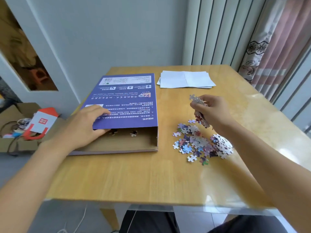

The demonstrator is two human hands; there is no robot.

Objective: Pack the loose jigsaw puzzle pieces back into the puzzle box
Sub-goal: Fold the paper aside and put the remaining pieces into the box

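A flat puzzle box [121, 143] lies on the left half of the wooden table, its purple lid [127, 101] slid back so the brown near part shows. Two loose pieces [133, 133] lie inside by the lid's edge. My left hand [87, 125] grips the lid's near left edge, fingers on top and thumb tucked under. A pile of loose puzzle pieces [200, 142] lies on the table right of the box. My right hand [210, 111] is raised above the pile and holds a bunch of pieces [198, 106], some sticking out above and below the fingers.
White folded sheets of paper [185, 79] lie at the table's far side. A cardboard carton with a red-and-white paper bag [40, 123] and cables stands on the floor at the left. Curtains hang at the right, a wall behind. The table's near edge [134, 201] runs above my lap.
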